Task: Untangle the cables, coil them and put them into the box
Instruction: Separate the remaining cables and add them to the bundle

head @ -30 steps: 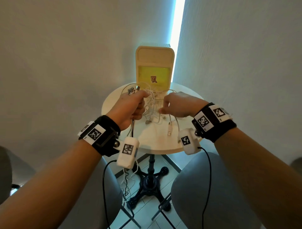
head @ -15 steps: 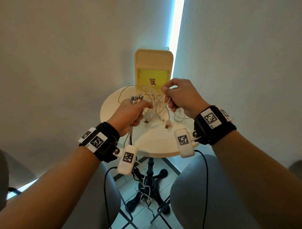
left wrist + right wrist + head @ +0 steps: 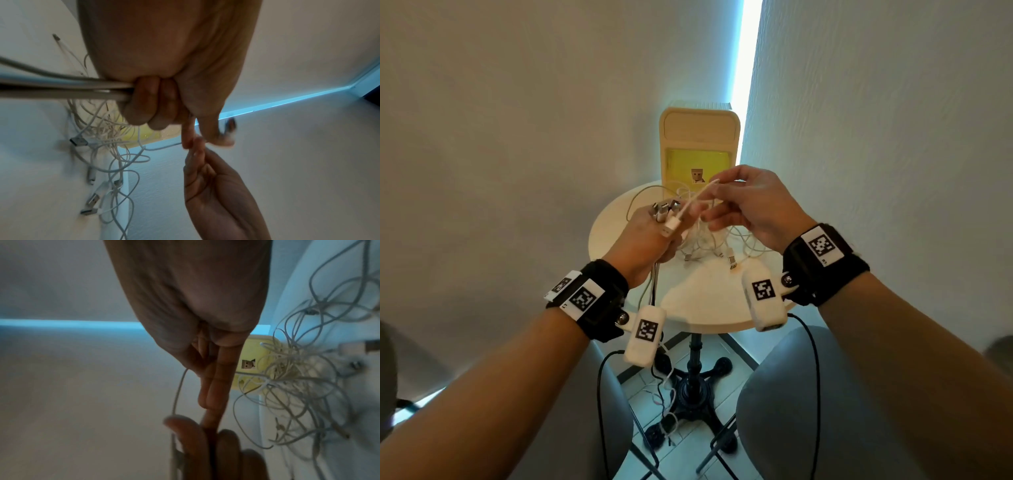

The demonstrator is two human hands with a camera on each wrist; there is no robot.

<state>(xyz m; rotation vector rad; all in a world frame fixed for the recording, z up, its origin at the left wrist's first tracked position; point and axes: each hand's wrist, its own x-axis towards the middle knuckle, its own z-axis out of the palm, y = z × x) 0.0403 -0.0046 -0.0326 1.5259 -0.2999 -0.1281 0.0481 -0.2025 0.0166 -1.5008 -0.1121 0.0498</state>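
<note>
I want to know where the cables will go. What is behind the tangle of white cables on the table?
Behind the tangle of white cables stands the yellow box, lid raised. The cables and right hand cover its lower front, so its inside cannot be seen.

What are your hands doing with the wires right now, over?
Left hand grips a bunch of plugs. Right hand pinches one white cable, pulling it up. Tangle on table, none coiled. Box open behind, nothing blocking.

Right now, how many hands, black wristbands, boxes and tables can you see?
Hands: 2, the left hand and the right hand
Wristbands: 2, the left wristband and the right wristband
Boxes: 1, the box
Tables: 1, the table
Total: 6
</note>
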